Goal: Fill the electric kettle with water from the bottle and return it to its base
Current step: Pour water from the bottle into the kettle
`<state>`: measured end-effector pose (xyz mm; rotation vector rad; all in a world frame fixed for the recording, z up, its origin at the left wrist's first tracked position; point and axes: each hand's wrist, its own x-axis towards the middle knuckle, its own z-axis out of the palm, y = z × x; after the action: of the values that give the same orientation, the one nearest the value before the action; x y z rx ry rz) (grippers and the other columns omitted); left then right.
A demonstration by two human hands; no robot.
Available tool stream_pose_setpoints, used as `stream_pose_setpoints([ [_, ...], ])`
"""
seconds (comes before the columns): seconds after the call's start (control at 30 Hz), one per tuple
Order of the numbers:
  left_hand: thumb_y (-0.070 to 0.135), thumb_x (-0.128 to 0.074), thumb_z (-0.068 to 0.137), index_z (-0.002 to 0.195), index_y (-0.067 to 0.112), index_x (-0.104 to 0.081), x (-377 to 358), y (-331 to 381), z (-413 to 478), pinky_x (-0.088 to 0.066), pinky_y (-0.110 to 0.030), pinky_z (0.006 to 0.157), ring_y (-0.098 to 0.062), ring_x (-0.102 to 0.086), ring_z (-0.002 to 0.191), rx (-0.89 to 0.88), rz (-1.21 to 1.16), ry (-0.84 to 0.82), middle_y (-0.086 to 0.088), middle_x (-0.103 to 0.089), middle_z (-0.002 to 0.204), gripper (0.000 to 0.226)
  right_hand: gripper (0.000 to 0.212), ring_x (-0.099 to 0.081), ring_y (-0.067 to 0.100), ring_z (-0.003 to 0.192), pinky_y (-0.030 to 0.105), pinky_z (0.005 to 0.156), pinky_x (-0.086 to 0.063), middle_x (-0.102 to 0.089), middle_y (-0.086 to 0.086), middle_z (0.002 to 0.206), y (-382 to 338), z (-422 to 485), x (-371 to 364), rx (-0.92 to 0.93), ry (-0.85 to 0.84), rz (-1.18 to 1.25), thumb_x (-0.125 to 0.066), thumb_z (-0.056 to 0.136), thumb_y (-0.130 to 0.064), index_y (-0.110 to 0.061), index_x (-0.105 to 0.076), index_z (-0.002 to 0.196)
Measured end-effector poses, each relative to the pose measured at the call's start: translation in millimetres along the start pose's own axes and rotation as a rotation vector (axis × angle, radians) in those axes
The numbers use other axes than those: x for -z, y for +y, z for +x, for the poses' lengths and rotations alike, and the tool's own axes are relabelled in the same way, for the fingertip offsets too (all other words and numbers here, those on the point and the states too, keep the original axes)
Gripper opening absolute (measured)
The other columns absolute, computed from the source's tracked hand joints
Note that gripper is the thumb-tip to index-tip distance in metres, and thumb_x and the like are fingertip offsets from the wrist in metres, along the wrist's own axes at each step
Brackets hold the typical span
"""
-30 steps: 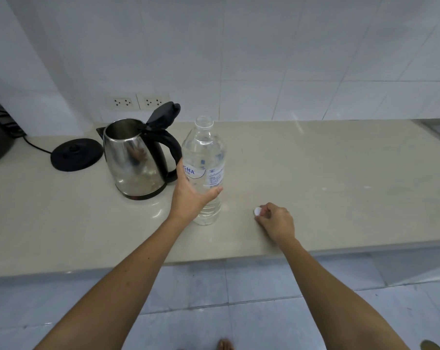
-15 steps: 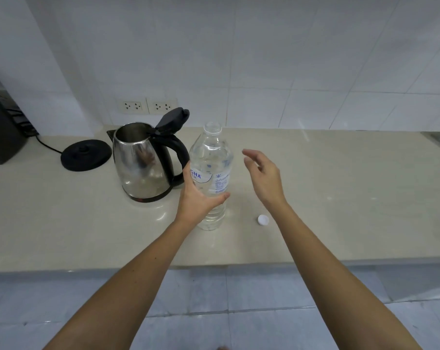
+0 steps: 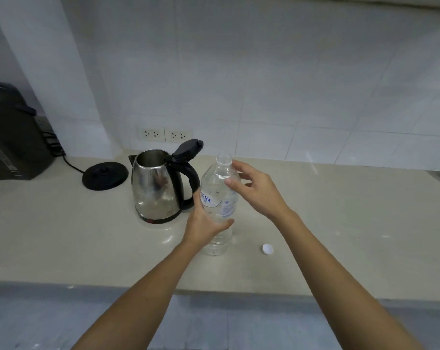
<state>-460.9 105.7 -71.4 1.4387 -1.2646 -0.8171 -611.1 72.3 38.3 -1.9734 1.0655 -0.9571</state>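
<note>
The clear water bottle stands upright near the middle of the counter, its long axis vertical and its uncapped mouth pointing straight up toward the tiled wall behind. The left hand wraps the bottle's lower half, thumb across the front and fingers curled round the far side, pressing on the plastic below the blue-lettered label. The right hand is at the bottle's shoulder with fingers spread loosely; its thumb tip rests against the plastic, but I cannot tell whether the other fingers touch. The small white cap lies on the counter to the right of the bottle, closer to the front edge. Just left of the bottle stands the steel kettle, lid flipped up and back, spout pointing toward the left end, black handle facing the bottle. Its round black base sits apart, further left, cord running to the back corner beside a dark appliance.
</note>
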Motion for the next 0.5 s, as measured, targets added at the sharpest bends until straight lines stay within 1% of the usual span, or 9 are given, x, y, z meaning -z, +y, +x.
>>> stream_pose_setpoints([
  [0.07,0.041,-0.087,0.048,0.139,0.028,-0.028,0,-1,-1,-0.048,-0.039,0.1,-0.01,-0.057,0.118,-0.013,-0.016,0.002,0.01,-0.056,0.129,0.109,0.045,-0.057,-0.008,0.108,0.021,0.089,-0.048,-0.064,-0.029,0.113,-7,3,0,0.045,0.009,-0.034,-0.065,0.082,-0.048,-0.04,-0.057,0.125],
  [0.13,0.038,-0.089,0.05,0.138,0.031,-0.029,2,-1,-2,-0.049,-0.036,0.099,-0.005,-0.057,0.117,-0.027,-0.028,0.011,0.013,-0.057,0.127,0.107,0.035,-0.058,-0.011,0.105,0.021,0.086,-0.05,-0.065,-0.033,0.105,-13,8,-1,0.069,0.035,-0.012,-0.065,0.083,-0.043,-0.04,-0.062,0.118],
  [0.2,0.038,-0.089,0.05,0.133,0.042,-0.03,9,0,-3,-0.051,-0.028,0.096,0.001,-0.058,0.113,-0.04,-0.034,0.026,0.021,-0.058,0.123,0.102,0.028,-0.059,-0.012,0.103,0.019,0.085,-0.049,-0.068,-0.03,0.102,-16,13,-3,0.078,0.038,0.04,-0.066,0.084,-0.04,-0.039,-0.067,0.112],
  [0.27,0.036,-0.089,0.05,0.124,0.056,-0.03,20,2,-3,-0.048,-0.013,0.089,0.007,-0.058,0.11,-0.068,-0.031,0.03,0.029,-0.058,0.118,0.097,0.026,-0.06,-0.011,0.102,0.015,0.086,-0.047,-0.07,-0.026,0.101,-20,18,-7,0.099,0.006,0.085,-0.066,0.085,-0.04,-0.038,-0.068,0.11],
  [0.3,0.034,-0.09,0.051,0.124,0.057,-0.03,28,3,-3,-0.047,-0.01,0.087,0.008,-0.058,0.11,-0.078,-0.029,0.032,0.03,-0.058,0.118,0.097,0.026,-0.061,-0.011,0.102,0.015,0.086,-0.046,-0.071,-0.024,0.101,-24,21,-10,0.116,-0.015,0.089,-0.066,0.085,-0.041,-0.038,-0.068,0.11],
  [0.33,0.031,-0.091,0.052,0.127,0.052,-0.031,37,3,-4,-0.048,-0.012,0.089,0.005,-0.06,0.111,-0.082,-0.031,0.033,0.025,-0.059,0.12,0.099,0.026,-0.061,-0.009,0.103,0.016,0.087,-0.047,-0.071,-0.023,0.102,-27,24,-15,0.135,-0.034,0.091,-0.065,0.085,-0.042,-0.037,-0.068,0.11],
  [0.4,0.029,-0.092,0.053,0.134,0.039,-0.03,57,4,-5,-0.05,-0.027,0.096,-0.005,-0.063,0.112,-0.083,-0.035,0.032,0.012,-0.061,0.125,0.102,0.029,-0.061,-0.005,0.106,0.021,0.091,-0.048,-0.071,-0.019,0.106,-33,33,-26,0.166,-0.07,0.132,-0.062,0.087,-0.04,-0.032,-0.068,0.114],
  [0.43,0.028,-0.092,0.053,0.135,0.039,-0.03,69,5,-5,-0.05,-0.03,0.096,-0.007,-0.065,0.11,-0.084,-0.034,0.033,0.009,-0.062,0.125,0.103,0.03,-0.061,-0.003,0.109,0.023,0.094,-0.047,-0.071,-0.016,0.11,-34,36,-34,0.177,-0.086,0.172,-0.06,0.09,-0.038,-0.029,-0.067,0.117],
  [0.5,0.031,-0.091,0.052,0.131,0.049,-0.03,95,6,-6,-0.051,-0.025,0.09,-0.003,-0.067,0.105,-0.085,0.017,0.057,0.013,-0.066,0.12,0.101,0.032,-0.059,0.001,0.114,0.025,0.099,-0.046,-0.068,-0.012,0.118,-36,42,-49,0.183,-0.06,0.213,-0.053,0.095,-0.034,-0.023,-0.064,0.122],
])
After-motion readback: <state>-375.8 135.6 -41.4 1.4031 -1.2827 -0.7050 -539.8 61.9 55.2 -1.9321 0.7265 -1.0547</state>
